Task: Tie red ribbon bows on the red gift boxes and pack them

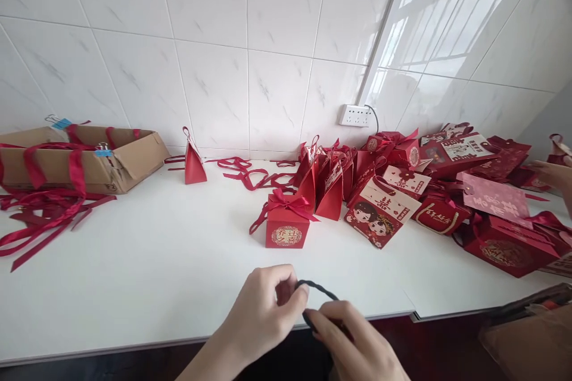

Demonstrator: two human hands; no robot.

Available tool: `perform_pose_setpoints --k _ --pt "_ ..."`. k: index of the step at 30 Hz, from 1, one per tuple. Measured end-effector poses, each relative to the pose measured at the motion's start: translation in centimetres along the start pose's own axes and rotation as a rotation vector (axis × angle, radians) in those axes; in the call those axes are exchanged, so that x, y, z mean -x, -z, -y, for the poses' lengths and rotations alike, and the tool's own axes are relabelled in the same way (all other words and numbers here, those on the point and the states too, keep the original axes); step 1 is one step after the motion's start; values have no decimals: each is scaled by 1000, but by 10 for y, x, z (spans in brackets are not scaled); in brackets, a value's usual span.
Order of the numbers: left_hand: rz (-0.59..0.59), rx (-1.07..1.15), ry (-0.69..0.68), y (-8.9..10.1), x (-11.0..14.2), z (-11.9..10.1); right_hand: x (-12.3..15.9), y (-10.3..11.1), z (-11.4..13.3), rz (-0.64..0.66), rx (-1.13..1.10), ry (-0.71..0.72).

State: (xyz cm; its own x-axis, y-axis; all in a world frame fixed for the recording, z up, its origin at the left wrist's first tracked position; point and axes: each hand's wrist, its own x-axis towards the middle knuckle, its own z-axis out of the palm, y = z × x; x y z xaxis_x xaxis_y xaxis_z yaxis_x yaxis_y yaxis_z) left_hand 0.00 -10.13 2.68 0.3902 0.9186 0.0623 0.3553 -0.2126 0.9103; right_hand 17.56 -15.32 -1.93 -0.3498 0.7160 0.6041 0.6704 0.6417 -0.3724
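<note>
The black cord (319, 287) was between the two hands, above the near edge of the table (147, 286). The fingers of the left hand (263, 309) were closed in a pinch on one part of it; those of the right hand (357, 339) were closed over another. A short span arched free between the two grips, and a thicker dark piece showed at the right fingertips; whether it was the same strand could not be told.

The cord looked light, soft and springy, with a twisted surface that would likely give the fingers some bite and was hardly fragile. Being thin and limp, it would probably bend away if pushed, so the best hold seemed a close pinch near each end, leaving a little slack in the middle.

Just beyond the fingers stood a red gift box (286, 229) tied with a ribbon bow (290, 201). Farther off to their left sat a cardboard box (129, 164) draped with red ribbons (77, 172); to their right lay a cluster of red gift packages (504, 244).
</note>
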Motion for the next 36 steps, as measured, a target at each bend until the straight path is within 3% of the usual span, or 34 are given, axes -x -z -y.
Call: perform_pose_setpoints --k 3,6,9,11,13,15,16,19,22,26,28,30,33,36 --pt "113 47 2 9 -5 6 4 17 -26 -201 220 -8" --pt "15 -22 0 14 -11 24 9 47 -69 -360 538 -49" --pt "-42 10 44 13 -16 43 22 73 -111 -556 792 -192" --pt "-24 27 71 11 -18 50 33 78 -133 -554 812 -265" --pt "17 -5 65 9 -18 52 45 75 -148 -373 701 -318" --pt "54 -41 42 8 -16 51 54 70 -155 -193 583 -366" --pt "62 -51 36 8 -14 50 56 67 -155 -171 560 -390" --pt "15 -75 -6 14 -14 45 46 69 -141 -311 571 -442" --pt "-142 -143 -162 31 -34 35 8 71 -116 -420 433 -440" --pt "-489 -210 -488 54 -87 36 -73 48 -100 -289 31 -330" --pt "-590 -64 -446 57 -108 46 -112 24 -102 -242 -104 -273" --pt "-654 173 -239 53 -120 60 -141 -3 -107 -178 -247 -275" --pt "-435 358 -66 43 -120 73 -158 -34 -115 -73 -431 -369" --pt "-196 452 -99 36 -112 72 -149 -46 -118 17 -515 -401"
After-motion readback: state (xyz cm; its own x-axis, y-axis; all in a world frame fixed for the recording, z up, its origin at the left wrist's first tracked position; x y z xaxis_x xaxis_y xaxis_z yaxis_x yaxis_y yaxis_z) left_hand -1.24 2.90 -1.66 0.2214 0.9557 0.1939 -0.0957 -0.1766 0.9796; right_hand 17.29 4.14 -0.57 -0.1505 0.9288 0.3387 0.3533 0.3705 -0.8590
